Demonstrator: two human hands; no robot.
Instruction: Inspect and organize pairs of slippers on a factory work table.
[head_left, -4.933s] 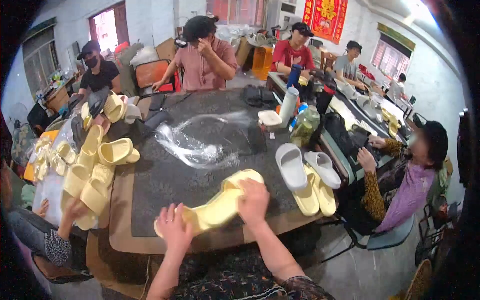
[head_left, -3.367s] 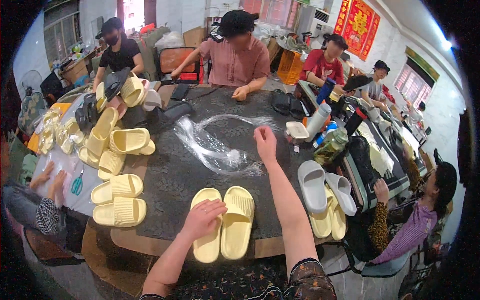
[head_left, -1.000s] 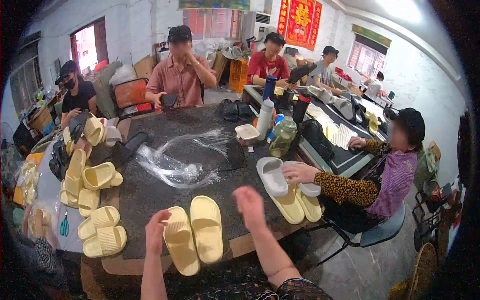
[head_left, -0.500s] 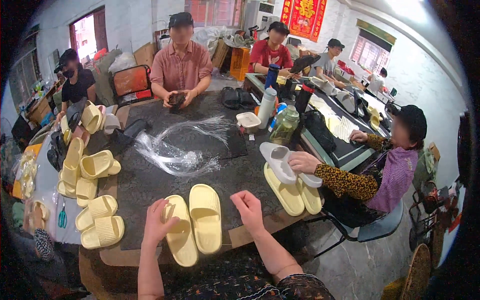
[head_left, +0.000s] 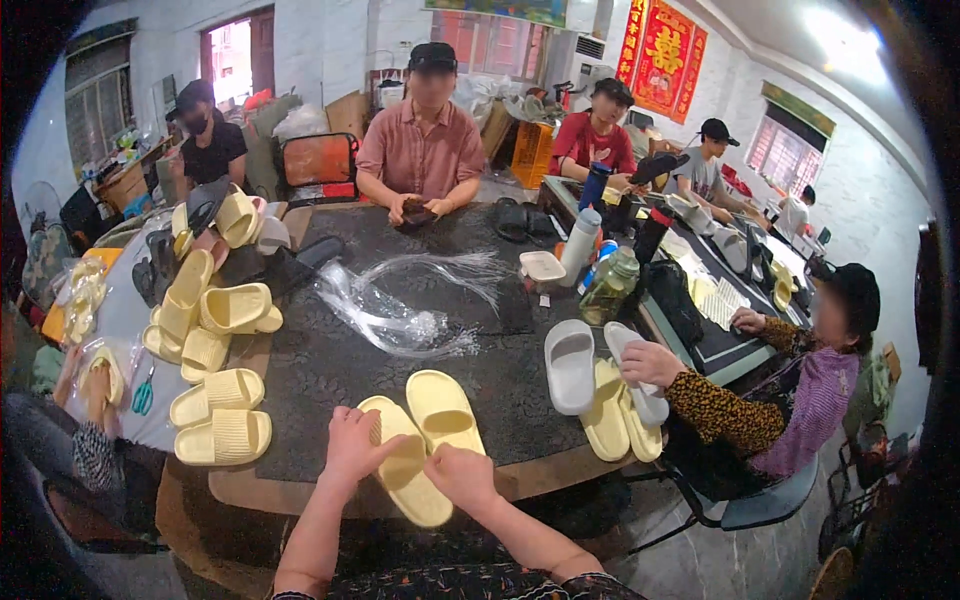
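Before me, a pair of pale yellow slippers rests at the table's near edge. My left hand [head_left: 362,448] grips the side of the left slipper [head_left: 418,492], its thumb lying across the strap. Curled in a closed grip, my right hand [head_left: 462,477] is against the inner edge of that same slipper. It covers the heel of the right slipper [head_left: 443,408], and its fingertips are partly hidden. To the left lie two more pale yellow slippers [head_left: 225,440] side by side. Clear plastic strands [head_left: 400,325] lie bundled beyond my hands.
On the right, a co-worker's hand [head_left: 652,366] holds a grey slipper; another grey slipper [head_left: 570,365] leans on yellow ones. Left are piled slippers [head_left: 190,290], teal scissors [head_left: 143,396] and another person's hand [head_left: 99,385]. Bottles [head_left: 612,285] and a white tub [head_left: 541,267] stand farther back.
My right hand has come in from the right and now closes at the slippers. The slipper pair has turned slightly. The co-worker's grey slippers are now apart, and my view has shifted.
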